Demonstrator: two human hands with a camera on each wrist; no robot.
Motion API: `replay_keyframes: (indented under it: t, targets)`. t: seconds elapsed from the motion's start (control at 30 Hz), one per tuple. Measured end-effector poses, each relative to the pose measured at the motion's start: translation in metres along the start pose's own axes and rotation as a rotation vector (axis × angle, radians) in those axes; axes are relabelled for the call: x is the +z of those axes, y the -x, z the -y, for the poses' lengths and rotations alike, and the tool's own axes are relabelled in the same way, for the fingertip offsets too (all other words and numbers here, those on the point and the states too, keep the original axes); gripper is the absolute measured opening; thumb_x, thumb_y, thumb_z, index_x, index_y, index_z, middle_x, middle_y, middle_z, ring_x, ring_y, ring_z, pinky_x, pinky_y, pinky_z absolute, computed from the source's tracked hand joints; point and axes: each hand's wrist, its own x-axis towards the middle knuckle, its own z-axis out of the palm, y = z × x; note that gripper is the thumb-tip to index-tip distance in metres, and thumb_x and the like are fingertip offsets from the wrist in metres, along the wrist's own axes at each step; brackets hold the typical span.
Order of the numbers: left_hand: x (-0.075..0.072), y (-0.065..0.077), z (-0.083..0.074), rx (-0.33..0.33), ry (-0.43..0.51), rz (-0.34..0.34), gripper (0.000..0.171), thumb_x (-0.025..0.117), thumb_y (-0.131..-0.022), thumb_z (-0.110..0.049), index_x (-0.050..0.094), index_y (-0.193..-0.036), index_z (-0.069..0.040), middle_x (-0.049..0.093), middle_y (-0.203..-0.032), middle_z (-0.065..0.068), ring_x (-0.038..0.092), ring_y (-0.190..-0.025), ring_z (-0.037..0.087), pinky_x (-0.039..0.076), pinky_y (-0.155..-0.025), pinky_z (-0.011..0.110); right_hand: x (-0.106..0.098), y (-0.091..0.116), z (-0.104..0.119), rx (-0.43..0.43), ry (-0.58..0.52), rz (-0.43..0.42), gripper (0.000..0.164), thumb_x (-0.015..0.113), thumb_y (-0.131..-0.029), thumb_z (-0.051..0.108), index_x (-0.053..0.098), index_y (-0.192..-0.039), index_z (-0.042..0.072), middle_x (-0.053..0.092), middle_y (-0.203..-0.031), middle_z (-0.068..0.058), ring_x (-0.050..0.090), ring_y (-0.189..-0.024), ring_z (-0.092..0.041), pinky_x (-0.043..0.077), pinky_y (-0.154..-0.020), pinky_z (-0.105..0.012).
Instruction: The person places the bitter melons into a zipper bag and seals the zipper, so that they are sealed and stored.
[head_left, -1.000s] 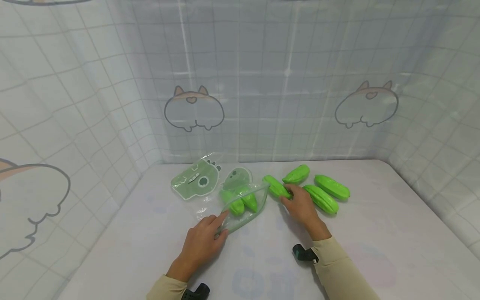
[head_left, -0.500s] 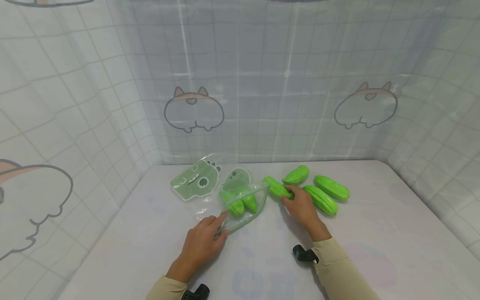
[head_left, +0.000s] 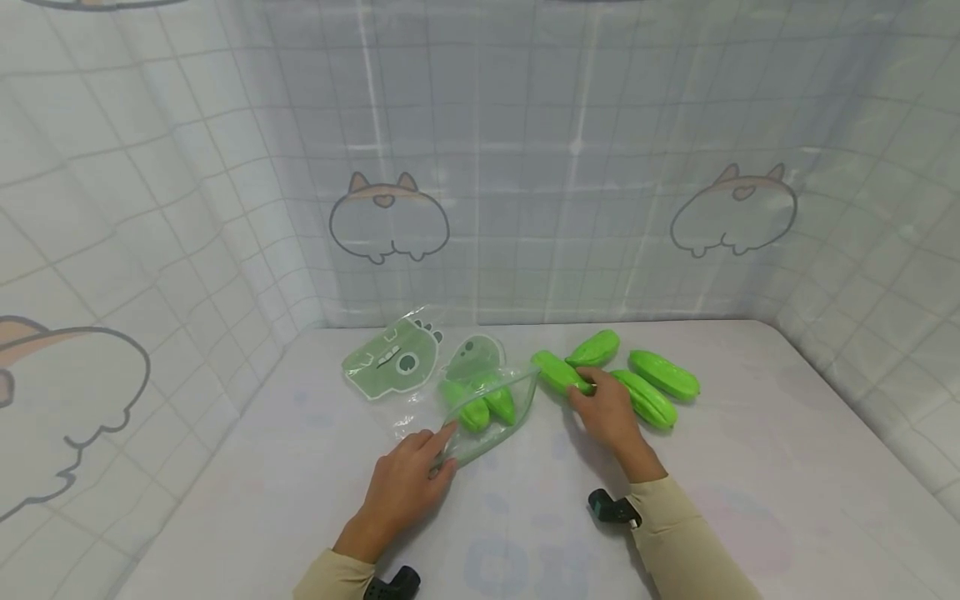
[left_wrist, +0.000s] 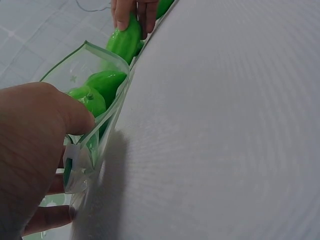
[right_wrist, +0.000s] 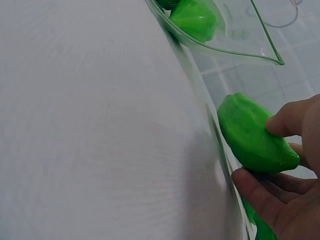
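My left hand point(head_left: 411, 479) pinches the open mouth of a clear zip bag point(head_left: 487, 450) with a green edge; in the left wrist view the thumb lies over the bag's rim and other fingers are on its far side. Two bright green ridged gourds point(head_left: 472, 412) lie inside the bag. Just right of the bag's mouth, my right hand point(head_left: 606, 412) holds another green gourd point(head_left: 557, 372) by its near end. The right wrist view shows the thumb on top of this gourd point(right_wrist: 250, 132) and fingers underneath, with its far end pointing away from the palm.
Three more green gourds lie around the right hand: one behind it point(head_left: 595, 347) and two to its right, a nearer one point(head_left: 647, 402) and a farther one point(head_left: 664, 374). A green cartoon print point(head_left: 397, 358) shows on clear plastic at the left. Grid-patterned curtains point(head_left: 525, 208) enclose the white table point(head_left: 315, 500).
The right hand has shifted slightly right with its gourd, which has turned a little and sits a bit farther from the bag. The left hand and bag have stayed still.
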Motion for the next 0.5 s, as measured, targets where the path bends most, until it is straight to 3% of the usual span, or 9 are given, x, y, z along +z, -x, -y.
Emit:
replay_keyframes:
  t: [0.27,0.5]
  targets:
    - [-0.0016,-0.0009,0.0003,0.019,-0.011,-0.023,0.051,0.079,-0.084,-0.027,0.066,-0.132,-0.017,0.066,-0.094,0.000,0.056,-0.075,0.013,0.046,-0.054,0.031,-0.0041,0.0009,0.0030,0.019,-0.016,-0.022,0.050,0.061,-0.098,0.029,0.055,-0.140,0.003,0.058,-0.135,-0.020,0.054,-0.121,-0.034,0.044,-0.098,-0.051]
    - [0.0001,0.0002,0.0005,0.012,-0.006,-0.017,0.051,0.078,-0.084,-0.026,0.066,-0.133,-0.017,0.067,-0.095,0.001,0.056,-0.074,0.013,0.045,-0.053,0.031,-0.0100,0.0039,0.0071,0.040,-0.094,-0.070,0.047,0.059,-0.098,0.031,0.057,-0.138,0.006,0.060,-0.130,-0.016,0.058,-0.110,-0.030,0.048,-0.091,-0.047]
